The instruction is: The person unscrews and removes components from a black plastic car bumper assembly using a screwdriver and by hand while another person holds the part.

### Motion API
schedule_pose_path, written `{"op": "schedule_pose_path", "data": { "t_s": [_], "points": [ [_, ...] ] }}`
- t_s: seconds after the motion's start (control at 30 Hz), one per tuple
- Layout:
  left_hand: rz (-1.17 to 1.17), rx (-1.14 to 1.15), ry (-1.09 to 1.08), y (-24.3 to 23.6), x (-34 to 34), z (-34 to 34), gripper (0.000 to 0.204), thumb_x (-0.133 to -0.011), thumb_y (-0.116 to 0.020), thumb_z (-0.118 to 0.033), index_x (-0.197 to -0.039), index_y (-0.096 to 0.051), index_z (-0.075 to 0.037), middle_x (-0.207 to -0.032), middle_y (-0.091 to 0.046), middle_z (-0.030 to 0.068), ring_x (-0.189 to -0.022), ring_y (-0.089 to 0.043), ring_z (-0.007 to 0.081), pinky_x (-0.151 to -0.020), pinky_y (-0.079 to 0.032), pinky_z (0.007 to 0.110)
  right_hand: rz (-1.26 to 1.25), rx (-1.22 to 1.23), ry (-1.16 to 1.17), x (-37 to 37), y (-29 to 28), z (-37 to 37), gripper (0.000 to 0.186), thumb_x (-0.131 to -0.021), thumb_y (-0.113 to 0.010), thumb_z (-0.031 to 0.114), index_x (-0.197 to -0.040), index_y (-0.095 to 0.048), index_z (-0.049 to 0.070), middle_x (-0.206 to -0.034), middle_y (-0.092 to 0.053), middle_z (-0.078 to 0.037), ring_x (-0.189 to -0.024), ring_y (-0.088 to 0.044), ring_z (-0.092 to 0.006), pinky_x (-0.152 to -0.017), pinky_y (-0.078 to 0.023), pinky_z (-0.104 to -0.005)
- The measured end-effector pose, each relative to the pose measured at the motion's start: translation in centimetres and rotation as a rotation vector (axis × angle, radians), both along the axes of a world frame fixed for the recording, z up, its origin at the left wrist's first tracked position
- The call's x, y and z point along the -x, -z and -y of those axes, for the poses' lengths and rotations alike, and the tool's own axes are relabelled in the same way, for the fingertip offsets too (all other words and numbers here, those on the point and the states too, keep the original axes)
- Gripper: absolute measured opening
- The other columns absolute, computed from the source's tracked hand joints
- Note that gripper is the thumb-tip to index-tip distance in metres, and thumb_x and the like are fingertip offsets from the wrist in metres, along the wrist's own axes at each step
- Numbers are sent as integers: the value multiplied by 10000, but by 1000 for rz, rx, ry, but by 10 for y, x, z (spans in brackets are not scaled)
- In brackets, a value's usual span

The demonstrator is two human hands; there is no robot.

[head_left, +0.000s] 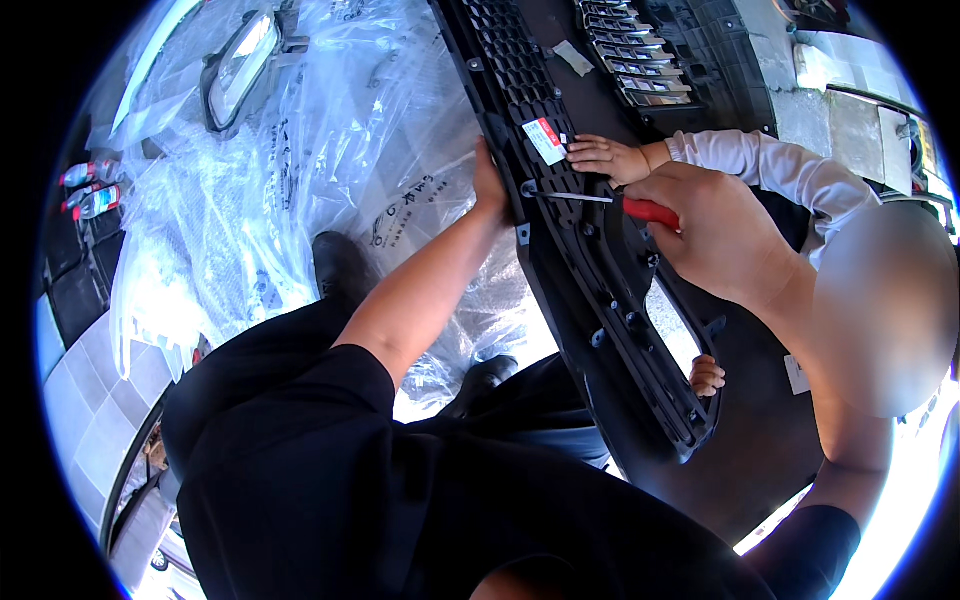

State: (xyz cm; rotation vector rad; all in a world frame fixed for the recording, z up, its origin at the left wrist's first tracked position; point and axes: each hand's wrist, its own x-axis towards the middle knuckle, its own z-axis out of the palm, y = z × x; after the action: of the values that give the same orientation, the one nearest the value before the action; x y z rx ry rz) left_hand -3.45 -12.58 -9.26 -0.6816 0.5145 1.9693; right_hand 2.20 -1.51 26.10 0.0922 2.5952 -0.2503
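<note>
Right of center: right hand [722, 232] clenches red-handled screwdriver [642, 209]. Upper center: left hand [488, 183] at edge of black panel [562, 282], grip hidden. Brace panel; keep tip off co-worker's hand [608, 159].

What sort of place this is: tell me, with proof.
Probably an auto-body parts workshop: a black grille-like panel, a red-handled screwdriver held at it, and a dark part with silvery slats lying beyond.

Long panel [572, 258] at centre; plastic sheeting [330, 120] to its left, bottles [98, 203] left of sheeting. Label [545, 141] on panel; screwdriver [648, 210] over panel, nearer side of label. Slatted part [640, 58] beyond, right.
</note>
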Motion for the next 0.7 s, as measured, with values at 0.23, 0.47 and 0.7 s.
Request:
{"op": "schedule_pose_path", "data": {
  "t_s": [0.23,0.47,0.7],
  "points": [
    [-5,51,1,14,1,2,815,-1009,-338,-739,-1361,-595,-51,-1218,-700,166,-1025,-720,303,-935,-584,453,-28,34,-72,6,4,-1,267,-800,-681,44,-1063,-730,33,-1019,-718,-161,-948,-712,-330,-858,-601,-409],
    [-28,23,-7,17,-1,0,813,-1015,-333,-730,-1361,-593,-42,-1203,-703,164,-1019,-718,296,-939,-582,451,-23,46,-10,3,2,-6,290,-797,-671,36,-1081,-730,31,-1033,-713,-171,-919,-716,-330,-858,-600,-405],
    [-16,-10,26,14,0,2,826,-1015,-303,-741,-1378,-584,-54,-1250,-684,162,-1077,-701,302,-978,-563,469,-46,27,-36,-1,9,-11,310,-808,-660,43,-1111,-725,36,-1028,-713,-183,-905,-729,-335,-853,-604,-402]
  ]
}}
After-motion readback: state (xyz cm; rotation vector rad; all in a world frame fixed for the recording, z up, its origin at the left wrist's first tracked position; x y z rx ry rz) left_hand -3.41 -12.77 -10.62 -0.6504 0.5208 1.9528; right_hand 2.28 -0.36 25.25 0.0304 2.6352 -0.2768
